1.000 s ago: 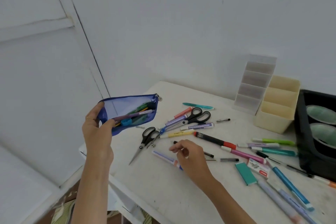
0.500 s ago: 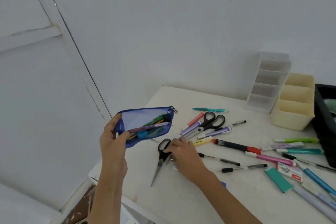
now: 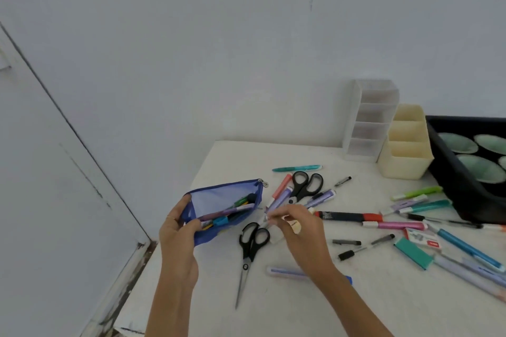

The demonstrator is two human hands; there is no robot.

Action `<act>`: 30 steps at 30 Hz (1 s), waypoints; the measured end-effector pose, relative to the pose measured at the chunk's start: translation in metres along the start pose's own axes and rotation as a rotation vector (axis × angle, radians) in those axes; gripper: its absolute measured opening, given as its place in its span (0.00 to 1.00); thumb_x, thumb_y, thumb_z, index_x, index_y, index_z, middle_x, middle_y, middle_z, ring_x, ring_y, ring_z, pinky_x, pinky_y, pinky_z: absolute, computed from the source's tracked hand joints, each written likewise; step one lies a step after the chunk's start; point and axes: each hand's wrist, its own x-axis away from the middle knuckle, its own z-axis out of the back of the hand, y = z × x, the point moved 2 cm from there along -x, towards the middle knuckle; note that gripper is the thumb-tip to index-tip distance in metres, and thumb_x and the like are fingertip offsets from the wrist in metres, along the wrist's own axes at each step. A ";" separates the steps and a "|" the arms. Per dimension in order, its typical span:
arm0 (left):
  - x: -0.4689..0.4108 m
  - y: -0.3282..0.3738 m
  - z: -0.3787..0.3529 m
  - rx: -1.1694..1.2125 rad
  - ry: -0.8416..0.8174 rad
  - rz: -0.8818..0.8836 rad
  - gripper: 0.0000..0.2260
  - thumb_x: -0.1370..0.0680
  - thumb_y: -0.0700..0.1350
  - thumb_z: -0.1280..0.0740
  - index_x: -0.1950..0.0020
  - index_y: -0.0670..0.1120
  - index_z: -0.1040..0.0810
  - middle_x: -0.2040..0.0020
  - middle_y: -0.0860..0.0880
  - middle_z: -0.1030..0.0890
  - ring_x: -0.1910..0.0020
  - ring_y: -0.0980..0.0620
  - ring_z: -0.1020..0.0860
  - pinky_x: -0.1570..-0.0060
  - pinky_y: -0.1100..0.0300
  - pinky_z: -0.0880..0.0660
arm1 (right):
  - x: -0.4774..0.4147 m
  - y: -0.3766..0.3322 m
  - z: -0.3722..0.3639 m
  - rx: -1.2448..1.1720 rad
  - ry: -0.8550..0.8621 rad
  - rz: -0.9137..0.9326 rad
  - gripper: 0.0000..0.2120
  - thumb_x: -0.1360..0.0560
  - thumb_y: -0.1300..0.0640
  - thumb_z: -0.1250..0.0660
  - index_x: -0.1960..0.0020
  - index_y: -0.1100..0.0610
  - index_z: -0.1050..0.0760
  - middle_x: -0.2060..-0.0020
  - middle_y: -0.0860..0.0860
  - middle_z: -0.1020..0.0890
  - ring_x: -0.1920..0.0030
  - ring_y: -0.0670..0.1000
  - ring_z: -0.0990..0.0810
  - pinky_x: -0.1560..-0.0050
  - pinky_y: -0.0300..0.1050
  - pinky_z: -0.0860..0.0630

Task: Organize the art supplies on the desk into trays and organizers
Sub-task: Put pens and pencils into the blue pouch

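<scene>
My left hand holds a blue mesh pouch open just above the desk's left part; several pens and markers lie inside it. Beside the pouch's right end, my right hand has its fingers curled round a pale yellow highlighter, the fingertips meeting near the lower end of a purple marker. Black-handled scissors lie below the hand, blades pointing toward me. A second pair of scissors lies farther back.
Several pens, markers and a teal eraser are scattered over the white desk. At the back right stand a clear tiered organizer, a cream organizer and a black tray with green bowls. The desk's left edge drops off beside the pouch.
My right hand left the scissors' handle, moved right and up, and now grips the yellow highlighter. The pouch stays in my left hand; the view shifted left.
</scene>
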 end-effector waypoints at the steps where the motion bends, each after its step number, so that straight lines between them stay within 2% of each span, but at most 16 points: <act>1: -0.002 -0.003 0.000 0.002 -0.014 0.007 0.25 0.27 0.23 0.45 0.34 0.39 0.29 0.41 0.43 0.24 0.57 0.52 0.24 0.74 0.70 0.27 | -0.004 -0.010 0.003 -0.085 0.054 -0.060 0.11 0.29 0.67 0.29 0.56 0.50 0.20 0.61 0.42 0.17 0.57 0.43 0.20 0.54 0.33 0.25; 3: -0.004 -0.011 0.001 -0.012 -0.033 0.026 0.25 0.27 0.22 0.44 0.34 0.40 0.29 0.40 0.44 0.25 0.54 0.51 0.23 0.71 0.68 0.24 | -0.014 -0.033 0.003 -0.237 0.112 -0.107 0.10 0.29 0.67 0.30 0.55 0.52 0.19 0.60 0.42 0.16 0.57 0.44 0.19 0.53 0.33 0.24; 5: -0.005 -0.019 0.002 -0.077 -0.041 0.014 0.26 0.27 0.23 0.43 0.34 0.43 0.28 0.38 0.45 0.26 0.46 0.47 0.24 0.64 0.61 0.20 | -0.024 -0.053 -0.002 -0.292 0.118 -0.061 0.09 0.28 0.67 0.30 0.54 0.55 0.19 0.60 0.43 0.16 0.56 0.44 0.18 0.52 0.33 0.24; 7: -0.005 -0.023 0.002 -0.174 -0.056 -0.037 0.26 0.27 0.25 0.41 0.34 0.47 0.28 0.37 0.48 0.27 0.40 0.48 0.26 0.56 0.58 0.23 | -0.031 -0.061 -0.015 -0.176 0.036 0.058 0.09 0.28 0.67 0.31 0.52 0.56 0.18 0.58 0.46 0.16 0.55 0.44 0.19 0.51 0.34 0.25; 10: -0.008 -0.025 -0.001 -0.286 -0.093 -0.129 0.25 0.26 0.26 0.39 0.34 0.48 0.30 0.37 0.51 0.29 0.38 0.53 0.29 0.47 0.58 0.26 | -0.034 -0.041 -0.045 0.205 -0.255 0.139 0.11 0.25 0.63 0.34 0.45 0.54 0.20 0.53 0.50 0.17 0.50 0.47 0.23 0.46 0.40 0.26; 11: -0.010 -0.025 -0.001 -0.334 -0.109 -0.162 0.25 0.26 0.27 0.39 0.33 0.49 0.30 0.37 0.51 0.29 0.38 0.54 0.30 0.44 0.57 0.27 | -0.034 -0.032 -0.050 0.252 -0.287 0.105 0.11 0.25 0.62 0.34 0.44 0.55 0.20 0.51 0.51 0.18 0.49 0.48 0.24 0.44 0.42 0.27; 13: -0.018 -0.027 -0.001 -0.417 -0.136 -0.209 0.25 0.26 0.28 0.38 0.33 0.49 0.32 0.36 0.51 0.31 0.37 0.53 0.31 0.40 0.54 0.27 | -0.036 -0.024 -0.052 0.185 -0.208 0.054 0.10 0.25 0.62 0.34 0.45 0.56 0.20 0.53 0.51 0.18 0.51 0.47 0.23 0.45 0.41 0.26; 15: -0.024 -0.028 0.000 -0.456 -0.150 -0.216 0.26 0.26 0.29 0.38 0.32 0.50 0.33 0.37 0.53 0.32 0.36 0.53 0.32 0.43 0.57 0.25 | -0.041 -0.026 -0.043 0.071 -0.082 0.012 0.09 0.26 0.65 0.34 0.49 0.57 0.19 0.58 0.48 0.19 0.57 0.44 0.22 0.51 0.34 0.25; 17: -0.032 -0.028 0.000 -0.445 -0.148 -0.198 0.25 0.25 0.28 0.38 0.33 0.50 0.32 0.37 0.54 0.32 0.38 0.54 0.31 0.53 0.66 0.23 | -0.056 -0.021 -0.031 0.001 0.027 -0.067 0.09 0.26 0.68 0.35 0.51 0.58 0.19 0.60 0.48 0.19 0.60 0.44 0.22 0.55 0.31 0.25; 18: -0.037 -0.029 -0.001 -0.424 -0.143 -0.189 0.25 0.25 0.28 0.39 0.33 0.50 0.32 0.38 0.53 0.31 0.39 0.55 0.31 0.58 0.70 0.24 | -0.067 -0.014 -0.025 0.010 0.070 -0.106 0.09 0.26 0.68 0.35 0.52 0.57 0.19 0.60 0.49 0.19 0.60 0.46 0.21 0.55 0.33 0.25; 20: -0.046 -0.029 -0.002 -0.383 -0.129 -0.177 0.25 0.25 0.27 0.39 0.34 0.50 0.32 0.37 0.52 0.31 0.42 0.56 0.29 0.61 0.74 0.25 | -0.091 0.009 -0.014 0.115 0.107 -0.148 0.10 0.25 0.68 0.37 0.52 0.58 0.20 0.59 0.50 0.19 0.57 0.50 0.21 0.52 0.40 0.24; 22: -0.053 -0.031 -0.006 -0.357 -0.127 -0.165 0.25 0.25 0.27 0.39 0.34 0.50 0.31 0.37 0.52 0.30 0.43 0.57 0.29 0.60 0.70 0.23 | -0.115 0.038 -0.008 0.270 0.042 -0.202 0.10 0.24 0.68 0.38 0.48 0.59 0.20 0.52 0.52 0.18 0.49 0.52 0.21 0.45 0.45 0.25; 25: -0.062 -0.035 -0.009 -0.383 -0.155 -0.159 0.24 0.25 0.29 0.37 0.35 0.52 0.31 0.37 0.53 0.30 0.39 0.55 0.29 0.53 0.62 0.24 | -0.141 0.078 -0.005 0.577 -0.169 -0.253 0.15 0.22 0.65 0.42 0.38 0.56 0.24 0.41 0.54 0.22 0.40 0.53 0.26 0.37 0.47 0.32; 27: -0.066 -0.038 -0.010 -0.416 -0.195 -0.179 0.25 0.26 0.29 0.37 0.36 0.53 0.30 0.37 0.55 0.29 0.37 0.55 0.29 0.52 0.66 0.24 | -0.148 0.093 -0.004 0.810 -0.327 -0.248 0.20 0.22 0.64 0.42 0.33 0.52 0.30 0.36 0.52 0.25 0.36 0.53 0.30 0.37 0.47 0.38; 30: -0.070 -0.037 -0.012 -0.446 -0.245 -0.205 0.24 0.26 0.28 0.37 0.36 0.52 0.28 0.37 0.55 0.27 0.39 0.58 0.28 0.58 0.76 0.27 | -0.151 0.099 -0.005 1.009 -0.467 -0.187 0.23 0.24 0.64 0.39 0.31 0.52 0.33 0.36 0.51 0.28 0.36 0.52 0.32 0.37 0.47 0.39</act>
